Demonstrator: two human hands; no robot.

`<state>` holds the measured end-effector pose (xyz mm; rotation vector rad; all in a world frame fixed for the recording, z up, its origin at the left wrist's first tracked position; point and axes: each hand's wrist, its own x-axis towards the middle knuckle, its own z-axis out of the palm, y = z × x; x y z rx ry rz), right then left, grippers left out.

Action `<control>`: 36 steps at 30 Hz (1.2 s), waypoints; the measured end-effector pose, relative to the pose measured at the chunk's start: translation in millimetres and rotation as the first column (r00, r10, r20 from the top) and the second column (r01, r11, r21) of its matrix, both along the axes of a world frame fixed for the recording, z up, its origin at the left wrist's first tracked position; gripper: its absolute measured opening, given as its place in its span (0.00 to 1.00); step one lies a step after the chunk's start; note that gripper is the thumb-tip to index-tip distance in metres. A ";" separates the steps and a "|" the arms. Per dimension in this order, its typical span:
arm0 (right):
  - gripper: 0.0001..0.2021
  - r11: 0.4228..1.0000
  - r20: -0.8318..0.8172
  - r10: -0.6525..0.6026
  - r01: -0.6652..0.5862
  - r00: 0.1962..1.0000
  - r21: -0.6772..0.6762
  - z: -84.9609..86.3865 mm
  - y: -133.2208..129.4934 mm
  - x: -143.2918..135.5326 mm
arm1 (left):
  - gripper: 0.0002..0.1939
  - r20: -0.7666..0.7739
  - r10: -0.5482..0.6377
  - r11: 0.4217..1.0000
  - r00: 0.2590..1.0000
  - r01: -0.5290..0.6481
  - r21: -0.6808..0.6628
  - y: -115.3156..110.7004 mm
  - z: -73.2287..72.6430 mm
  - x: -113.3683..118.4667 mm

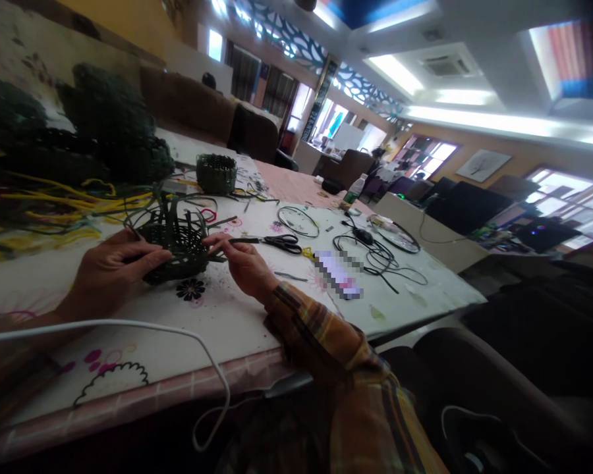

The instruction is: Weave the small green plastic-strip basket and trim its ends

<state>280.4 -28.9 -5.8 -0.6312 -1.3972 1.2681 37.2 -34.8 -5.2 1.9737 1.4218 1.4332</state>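
A dark green woven basket, with loose strip ends sticking up and out from its rim, rests on the table in front of me. My left hand is closed on the basket's near left side, thumb lying along the weave. At its right side my right hand pinches a dark green strip between thumb and fingers. The fingertips are close to the basket wall; whether they touch it I cannot tell. Just beyond that hand lie black-handled scissors.
A second small woven basket stands farther back. Large dark green woven pieces and yellow strips crowd the left. Black cable coils, a blurred-out phone-like object and a bottle sit rightward. A white cable crosses the foreground.
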 end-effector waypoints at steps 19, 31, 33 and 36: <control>0.27 0.976 0.257 0.009 -0.065 0.966 0.209 15.6 -6.9 11.0 | 0.24 -0.149 -0.135 0.991 0.980 0.133 -0.022 0.5 12.5 -0.2; 0.22 0.980 0.101 0.190 -0.196 0.977 0.046 1.6 4.2 14.0 | 0.16 -0.017 -0.108 0.994 0.994 0.108 0.032 -0.8 3.1 -0.7; 0.23 0.980 0.105 0.191 -0.196 0.976 0.037 1.8 4.6 14.1 | 0.16 -0.006 -0.116 0.993 0.993 0.116 -0.011 -1.7 5.3 -0.5; 0.23 0.977 0.118 0.203 -0.209 0.972 0.039 2.9 5.6 14.5 | 0.17 0.008 -0.106 0.992 0.994 0.106 -0.062 -3.4 8.1 -1.0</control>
